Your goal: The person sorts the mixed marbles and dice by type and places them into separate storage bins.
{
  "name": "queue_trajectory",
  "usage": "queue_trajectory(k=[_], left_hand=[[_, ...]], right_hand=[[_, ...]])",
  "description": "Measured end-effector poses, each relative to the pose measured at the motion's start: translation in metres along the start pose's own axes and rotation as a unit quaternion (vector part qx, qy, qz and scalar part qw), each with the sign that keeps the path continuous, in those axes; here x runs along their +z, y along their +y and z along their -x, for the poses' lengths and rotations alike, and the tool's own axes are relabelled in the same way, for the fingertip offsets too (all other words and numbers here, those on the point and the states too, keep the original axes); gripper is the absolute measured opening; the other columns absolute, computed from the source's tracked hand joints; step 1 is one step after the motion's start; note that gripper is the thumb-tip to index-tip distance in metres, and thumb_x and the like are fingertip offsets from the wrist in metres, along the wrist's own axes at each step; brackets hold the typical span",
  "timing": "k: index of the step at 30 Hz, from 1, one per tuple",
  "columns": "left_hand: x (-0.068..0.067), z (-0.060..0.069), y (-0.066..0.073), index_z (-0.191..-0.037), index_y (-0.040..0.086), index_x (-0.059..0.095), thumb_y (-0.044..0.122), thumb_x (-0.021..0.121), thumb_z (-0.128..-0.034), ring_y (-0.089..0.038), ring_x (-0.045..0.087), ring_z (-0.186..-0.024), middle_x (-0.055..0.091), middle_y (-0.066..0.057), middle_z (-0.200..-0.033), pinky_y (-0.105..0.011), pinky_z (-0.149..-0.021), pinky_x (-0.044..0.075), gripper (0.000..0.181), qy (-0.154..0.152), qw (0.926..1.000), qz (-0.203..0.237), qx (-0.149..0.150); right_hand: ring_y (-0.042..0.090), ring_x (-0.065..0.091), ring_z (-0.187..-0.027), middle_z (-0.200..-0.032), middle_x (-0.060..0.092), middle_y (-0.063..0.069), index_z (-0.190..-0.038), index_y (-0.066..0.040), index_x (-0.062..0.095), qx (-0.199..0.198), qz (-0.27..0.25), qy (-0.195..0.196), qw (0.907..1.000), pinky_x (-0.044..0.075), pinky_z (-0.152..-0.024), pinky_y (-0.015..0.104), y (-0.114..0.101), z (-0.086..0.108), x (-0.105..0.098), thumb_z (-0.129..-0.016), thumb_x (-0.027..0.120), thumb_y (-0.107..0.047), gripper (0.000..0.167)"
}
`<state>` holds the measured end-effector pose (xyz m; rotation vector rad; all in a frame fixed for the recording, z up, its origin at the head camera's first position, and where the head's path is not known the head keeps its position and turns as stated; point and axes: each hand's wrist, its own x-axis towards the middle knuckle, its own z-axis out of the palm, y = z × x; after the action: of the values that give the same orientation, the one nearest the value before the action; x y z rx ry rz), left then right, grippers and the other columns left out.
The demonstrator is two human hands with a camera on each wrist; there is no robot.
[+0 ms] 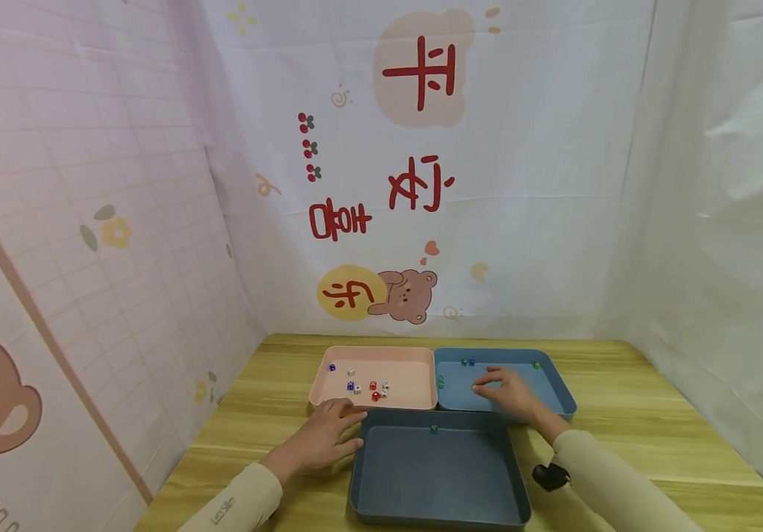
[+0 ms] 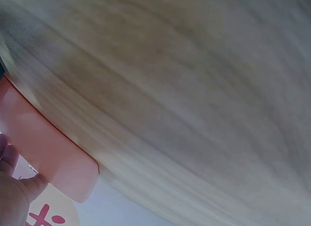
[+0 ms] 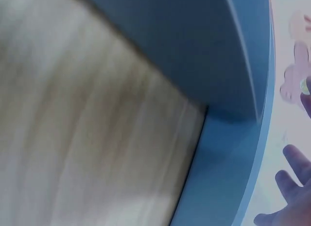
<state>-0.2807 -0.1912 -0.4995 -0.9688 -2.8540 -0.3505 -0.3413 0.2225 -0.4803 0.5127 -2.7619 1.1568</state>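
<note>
My right hand (image 1: 506,391) is over the blue tray (image 1: 557,380), thumb and forefinger pinching a small pale greenish marble (image 3: 304,86). The other fingers are spread in the right wrist view. Several marbles lie in that tray, among them a green marble (image 1: 441,382) at its left side and a yellow-green marble (image 1: 537,365) at the far right. One green marble (image 1: 434,428) sits near the back wall of the dark grey tray (image 1: 441,480). My left hand (image 1: 324,436), fingers relaxed, is at the pink tray's front edge, beside the grey tray's left corner.
The pink tray (image 1: 408,362) holds several dice, including a red die (image 1: 372,386), a blue die (image 1: 350,386) and white ones. All three trays stand close together on a wood-grain table (image 1: 255,414). Printed cloth (image 1: 541,185) hangs around the table's back and sides.
</note>
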Motion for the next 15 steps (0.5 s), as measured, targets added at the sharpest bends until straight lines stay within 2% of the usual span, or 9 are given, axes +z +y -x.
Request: queue_trajectory(k=[4, 5, 11, 15], left_hand=[[0.000, 0.000, 0.000, -0.142, 0.014, 0.055, 0.049, 0.053, -0.0993, -0.035, 0.037, -0.135, 0.044, -0.017, -0.143, -0.055, -0.110, 0.030, 0.056, 0.003, 1.0000, -0.002, 0.002], [0.000, 0.000, 0.000, -0.142, 0.014, 0.055, 0.049, 0.053, -0.0993, -0.035, 0.037, -0.135, 0.044, -0.017, -0.143, -0.055, -0.110, 0.030, 0.056, 0.003, 1.0000, -0.001, 0.003], [0.000, 0.001, 0.000, -0.142, 0.013, 0.055, 0.048, 0.053, -0.0997, -0.035, 0.037, -0.134, 0.044, -0.018, -0.143, -0.056, -0.110, 0.030, 0.055, 0.005, 0.9999, -0.001, 0.009], [-0.001, 0.000, 0.000, -0.143, 0.014, 0.055, 0.049, 0.052, -0.0998, -0.034, 0.036, -0.135, 0.044, -0.017, -0.143, -0.055, -0.111, 0.030, 0.056, 0.000, 1.0000, -0.003, 0.007]], right_hand=[[0.052, 0.040, -0.130, -0.138, 0.049, 0.033, -0.107, -0.004, 0.075, 0.020, 0.025, 0.023, 0.9992, 0.039, -0.097, 0.065, 0.011, 0.000, -0.011, -0.096, 0.066, -0.026, 0.026], [0.053, 0.041, -0.129, -0.137, 0.050, 0.032, -0.109, -0.004, 0.075, 0.029, 0.036, 0.027, 0.9986, 0.034, -0.099, 0.068, 0.013, 0.001, -0.013, -0.096, 0.065, -0.026, 0.027], [0.056, 0.040, -0.127, -0.136, 0.055, 0.025, -0.114, -0.012, 0.074, 0.101, 0.087, 0.033, 0.9906, 0.010, -0.095, 0.083, 0.025, 0.005, -0.026, -0.097, 0.062, -0.033, 0.030], [0.058, 0.035, -0.129, -0.136, 0.054, 0.027, -0.113, -0.012, 0.075, 0.121, 0.097, 0.035, 0.9872, 0.009, -0.095, 0.082, 0.030, 0.004, -0.028, -0.097, 0.062, -0.034, 0.030]])
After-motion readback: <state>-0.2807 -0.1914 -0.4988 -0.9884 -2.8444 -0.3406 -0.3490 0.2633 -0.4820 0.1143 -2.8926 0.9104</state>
